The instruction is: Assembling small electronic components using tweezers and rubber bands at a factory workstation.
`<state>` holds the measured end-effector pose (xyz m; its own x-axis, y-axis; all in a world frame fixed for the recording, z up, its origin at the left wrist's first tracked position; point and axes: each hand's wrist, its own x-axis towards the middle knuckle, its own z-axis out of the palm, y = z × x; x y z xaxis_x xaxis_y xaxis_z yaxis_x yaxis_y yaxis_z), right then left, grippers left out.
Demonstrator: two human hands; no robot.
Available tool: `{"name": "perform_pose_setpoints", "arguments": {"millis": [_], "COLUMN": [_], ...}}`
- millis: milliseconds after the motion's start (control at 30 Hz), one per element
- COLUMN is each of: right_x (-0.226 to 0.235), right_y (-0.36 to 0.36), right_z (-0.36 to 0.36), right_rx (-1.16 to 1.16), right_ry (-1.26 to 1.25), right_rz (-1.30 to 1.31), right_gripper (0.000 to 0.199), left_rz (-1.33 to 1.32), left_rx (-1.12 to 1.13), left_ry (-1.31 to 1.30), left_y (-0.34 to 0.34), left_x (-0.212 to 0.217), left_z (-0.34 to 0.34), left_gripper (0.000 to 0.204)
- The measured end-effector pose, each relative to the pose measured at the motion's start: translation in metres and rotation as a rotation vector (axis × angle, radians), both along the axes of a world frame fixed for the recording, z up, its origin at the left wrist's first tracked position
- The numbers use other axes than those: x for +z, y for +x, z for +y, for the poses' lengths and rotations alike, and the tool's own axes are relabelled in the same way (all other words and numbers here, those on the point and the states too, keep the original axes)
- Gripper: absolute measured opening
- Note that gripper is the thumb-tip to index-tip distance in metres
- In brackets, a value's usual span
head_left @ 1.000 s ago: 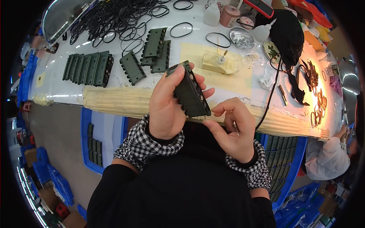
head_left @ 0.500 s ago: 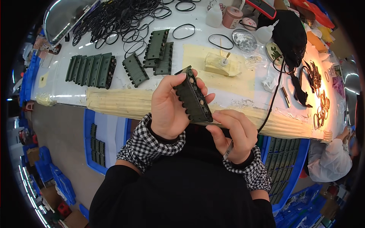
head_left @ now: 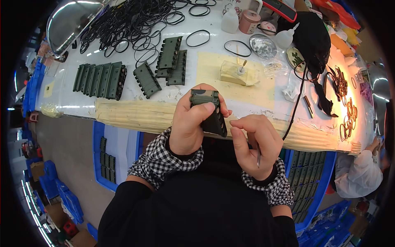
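My left hand (head_left: pixel 186 127) is closed round a dark green toy tank chassis (head_left: pixel 212 122), its thumb pressed on the near face. A row of small round wheels runs along the chassis's right side. Just right of it, my right hand (head_left: pixel 260 142) has thumb and index finger curled toward each other, apart from the chassis. A thin silver tool (head_left: pixel 258 157), perhaps tweezers, is tucked in the right palm; most of it is hidden. On the table beyond, similar chassis lie in a row (head_left: pixel 100 80), singly (head_left: pixel 147 80) and in an overlapping pair (head_left: pixel 169 53).
A heap of black rubber loops (head_left: pixel 127 26) covers the far left. Ahead stands a taped block (head_left: pixel 238 73) with short sticks. A foil dish (head_left: pixel 262 45), white squeeze bottle (head_left: pixel 229 21) and black cord (head_left: pixel 293 117) lie rightward. Blue trays (head_left: pixel 329 175) hold more chassis below the table.
My left hand has turned the chassis so its end and flat face show, with the thumb now across it. My right hand has shifted slightly right, away from the chassis.
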<state>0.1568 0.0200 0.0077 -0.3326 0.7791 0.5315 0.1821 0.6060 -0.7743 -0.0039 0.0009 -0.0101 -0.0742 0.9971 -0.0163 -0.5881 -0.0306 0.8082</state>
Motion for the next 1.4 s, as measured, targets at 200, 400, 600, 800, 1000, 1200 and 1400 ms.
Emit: {"name": "perform_pose_setpoints", "arguments": {"millis": [200,400,600,800,1000,1200,1400], "right_x": [0.009,0.004,0.000,0.006,0.010,0.000,-0.004], "right_y": [-0.003,-0.002,-0.002,-0.006,-0.003,-0.009,-0.014], "right_z": [0.009,0.011,0.008,0.009,0.044,0.097,0.099], "right_rx": [0.041,0.106,0.119,0.101,-0.074,-0.274,-0.219], "right_ry": [-0.242,-0.422,-0.566,-0.509,-0.241,0.108,0.096], "right_rz": [0.033,0.092,0.148,0.056,0.020,-0.385,-0.320], "right_gripper": [0.010,0.008,0.007,0.008,0.008,0.010,0.008], "left_rz": [0.314,0.660,0.720,0.365,-0.207,-0.486,-0.587], "left_rx": [0.110,0.221,0.202,0.054,-0.140,-0.270,-0.313], "left_ry": [0.164,0.388,0.434,0.217,-0.072,-0.220,-0.216], "left_y": [0.005,0.004,0.000,-0.001,-0.010,-0.012,-0.017], "left_x": [-0.002,-0.007,-0.016,-0.013,-0.014,-0.015,-0.020], "left_z": [-0.004,-0.004,-0.005,-0.007,-0.002,0.009,0.011], "left_gripper": [0.018,0.017,0.016,0.015,0.022,0.026,0.024]}}
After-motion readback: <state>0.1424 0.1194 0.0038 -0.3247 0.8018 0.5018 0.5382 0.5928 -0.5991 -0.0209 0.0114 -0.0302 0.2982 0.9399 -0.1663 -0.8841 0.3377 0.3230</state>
